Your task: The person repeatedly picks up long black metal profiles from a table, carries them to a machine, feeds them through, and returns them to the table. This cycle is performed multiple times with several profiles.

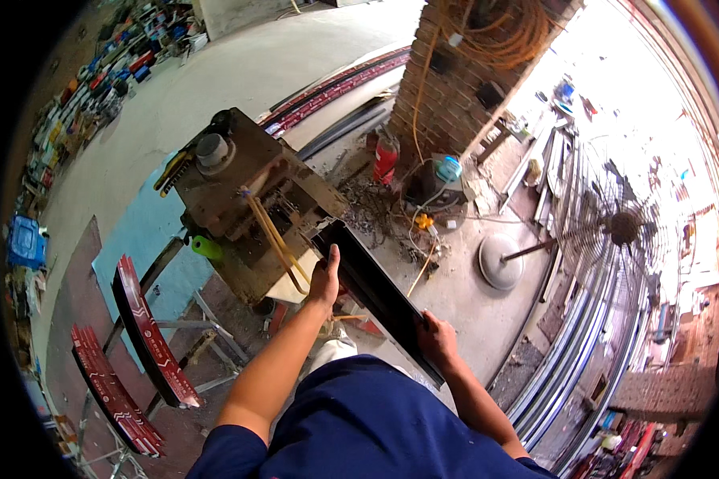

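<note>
Profile (pixel 382 294) at mid-frame: black and smooth with a slight sheen, like coated metal; machine (pixel 254 137) left of centre: dull, grimy metal, rough with dirt; strips (pixel 148 331) at lower left: glossy dark-red film over black; shirt (pixel 375 427) at the bottom: matt navy cloth; pillar (pixel 431 100) at upper centre: rough brick; fan (pixel 621 228) at right: metal wire guard, smooth base; lengths (pixel 569 345) at lower right: shiny, smooth metal; floor (pixel 256 72) at upper left: matt, like concrete

A pedestal fan (pixel 623 229) stands right of a brick pillar (pixel 435 108) (a coiled orange hose or cable (pixel 503 56) is against it); a blue bin (pixel 27 242) sits far left.
</note>
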Demonstrator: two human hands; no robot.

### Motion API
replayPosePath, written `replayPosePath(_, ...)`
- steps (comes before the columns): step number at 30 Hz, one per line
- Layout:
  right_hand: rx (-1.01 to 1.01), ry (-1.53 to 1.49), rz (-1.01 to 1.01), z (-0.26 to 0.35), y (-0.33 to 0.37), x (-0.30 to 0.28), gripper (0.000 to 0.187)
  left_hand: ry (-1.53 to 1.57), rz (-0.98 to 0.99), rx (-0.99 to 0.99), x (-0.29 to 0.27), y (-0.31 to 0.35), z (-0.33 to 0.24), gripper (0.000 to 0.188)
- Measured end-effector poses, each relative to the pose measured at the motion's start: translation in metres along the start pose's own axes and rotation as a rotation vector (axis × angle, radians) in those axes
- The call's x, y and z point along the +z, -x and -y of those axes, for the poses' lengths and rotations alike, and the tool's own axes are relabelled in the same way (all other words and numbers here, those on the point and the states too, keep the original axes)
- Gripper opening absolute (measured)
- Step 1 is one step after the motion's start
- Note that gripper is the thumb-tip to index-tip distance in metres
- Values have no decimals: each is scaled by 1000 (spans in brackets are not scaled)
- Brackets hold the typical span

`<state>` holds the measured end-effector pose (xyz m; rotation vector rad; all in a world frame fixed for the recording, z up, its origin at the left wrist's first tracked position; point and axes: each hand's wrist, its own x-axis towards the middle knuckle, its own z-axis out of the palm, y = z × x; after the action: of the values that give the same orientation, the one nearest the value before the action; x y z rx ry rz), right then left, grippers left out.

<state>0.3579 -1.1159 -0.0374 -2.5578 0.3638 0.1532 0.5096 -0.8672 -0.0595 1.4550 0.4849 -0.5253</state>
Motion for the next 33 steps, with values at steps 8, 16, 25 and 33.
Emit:
replayPosePath(8,-95,68,31,52,-78,4,26,117,-207,66,-17,-50,-44,107)
replayPosePath(16,-148,160,121,76,-92,-13,22,95,-140,35,-28,-64,-48,106)
replayPosePath(25,-82,298,222,96,-108,-16,22,-79,-151,18,-43,-93,-29,108)
replayPosePath(33,-169,311,199,81,-109,-6,17,-140,-30,-40,-55,-86,-41,112)
